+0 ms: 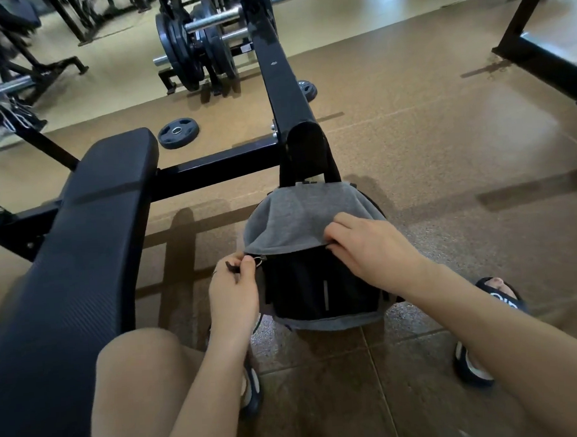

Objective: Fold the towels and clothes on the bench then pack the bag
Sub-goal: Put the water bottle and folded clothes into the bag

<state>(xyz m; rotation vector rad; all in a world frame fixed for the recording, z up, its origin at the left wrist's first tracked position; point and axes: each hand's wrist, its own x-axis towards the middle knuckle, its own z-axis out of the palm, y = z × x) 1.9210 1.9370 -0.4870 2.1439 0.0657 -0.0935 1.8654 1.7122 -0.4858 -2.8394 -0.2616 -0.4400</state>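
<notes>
The grey-and-black fabric backpack (311,250) is stood on the brown floor (447,181), just beside the black padded worktop (88,230). Its zip pull (258,261) is pinched by the left hand (232,289), while the flap is gripped by the right hand (370,250), likely steadying it for zipping.

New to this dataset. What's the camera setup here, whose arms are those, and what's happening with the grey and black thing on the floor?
There is no robot: a person wears one wide-angle camera on the head, looking down at their own bare arms. It is a gym. The bench on the left shows no towels or clothes on its visible padding. On the floor between the feet stands a grey and black bag, its strap looped over a black frame bar. The left hand pinches the zipper pull at the bag's left corner; the right hand has its grip on the grey flap's edge. Packing looks nearly finished, probably zipping shut.
</notes>
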